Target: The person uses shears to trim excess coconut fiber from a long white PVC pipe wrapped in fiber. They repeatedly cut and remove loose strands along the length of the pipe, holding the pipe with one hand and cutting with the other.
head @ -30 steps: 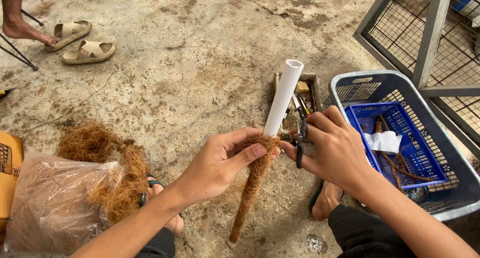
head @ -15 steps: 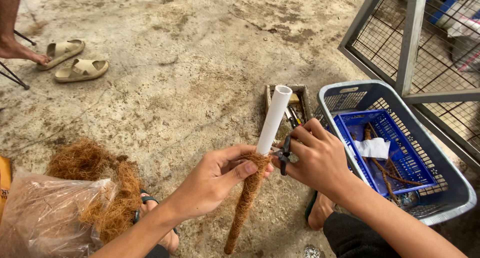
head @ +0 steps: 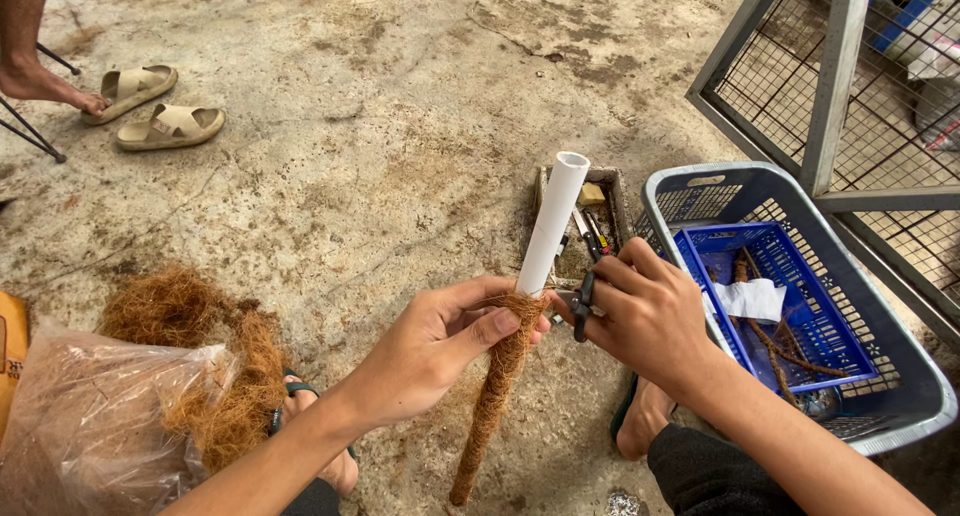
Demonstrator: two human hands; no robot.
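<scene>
Gripping fibre-wrapped pipe (head: 540,266), pliers (head: 582,301) perhaps, half hidden

Our arms are bare — no sleeves on our left hand (head: 435,351) or right hand (head: 650,316). We wear dark shorts (head: 715,471) and flip-flops (head: 628,411).

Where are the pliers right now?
In the head view, the pliers are right of centre, gripped in the right hand, with their tip at the white pipe where its coconut-fibre wrapping begins, beside the left hand.
</scene>
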